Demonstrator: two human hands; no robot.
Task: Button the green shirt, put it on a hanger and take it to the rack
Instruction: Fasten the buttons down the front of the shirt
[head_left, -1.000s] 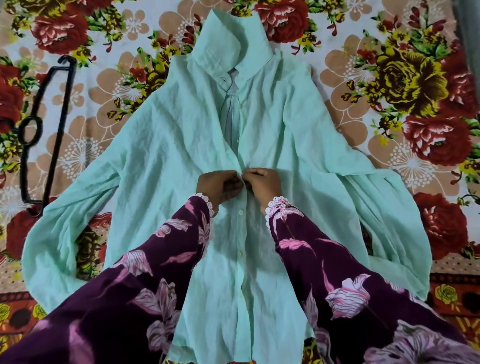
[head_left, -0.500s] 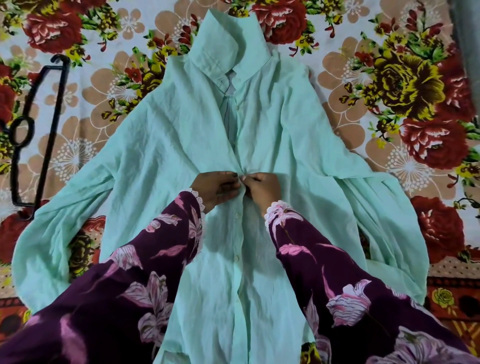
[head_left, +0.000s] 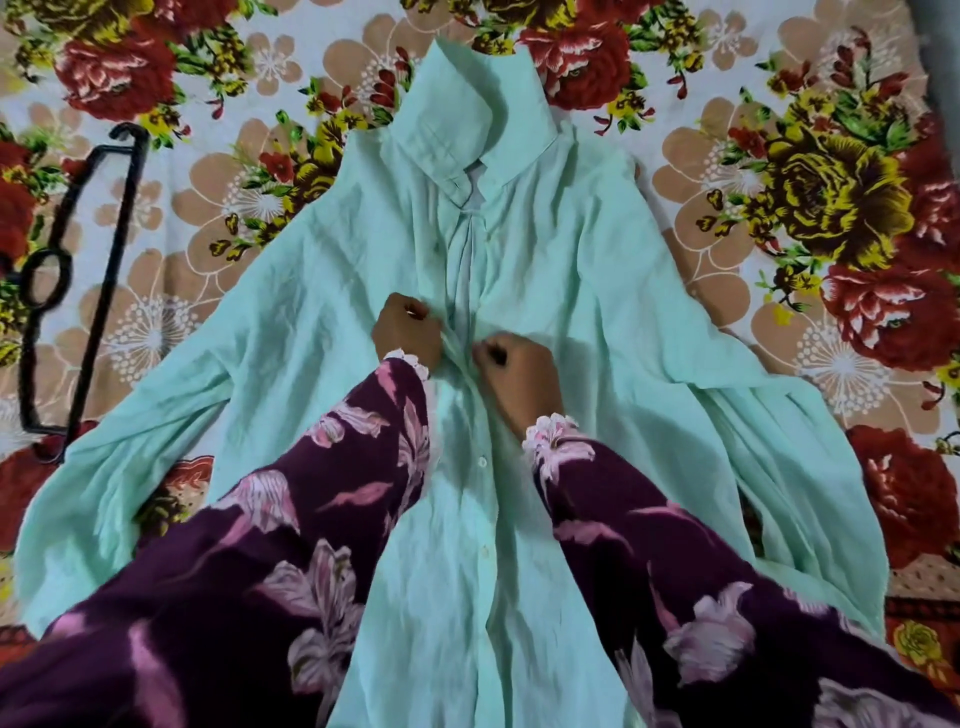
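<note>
The pale green shirt (head_left: 597, 291) lies face up on a floral bedsheet, collar at the top, sleeves spread to both sides. Its front is closed below my hands, where white buttons show, and gapes a little above them. My left hand (head_left: 408, 332) pinches the left front edge at mid-chest. My right hand (head_left: 519, 371) sits just right of the placket, fingers curled, pinching the fabric there. The two hands are a small gap apart. A black hanger (head_left: 78, 280) lies flat on the sheet to the left of the shirt.
The floral bedsheet (head_left: 831, 208) covers the whole surface around the shirt. My dark purple flowered sleeves (head_left: 311, 519) cross the lower part of the shirt. A grey edge (head_left: 943, 47) shows at the top right corner.
My hands, which were together at one point on the placket, have parted. The left one has shifted up and left along the edge. The view has tilted slightly.
</note>
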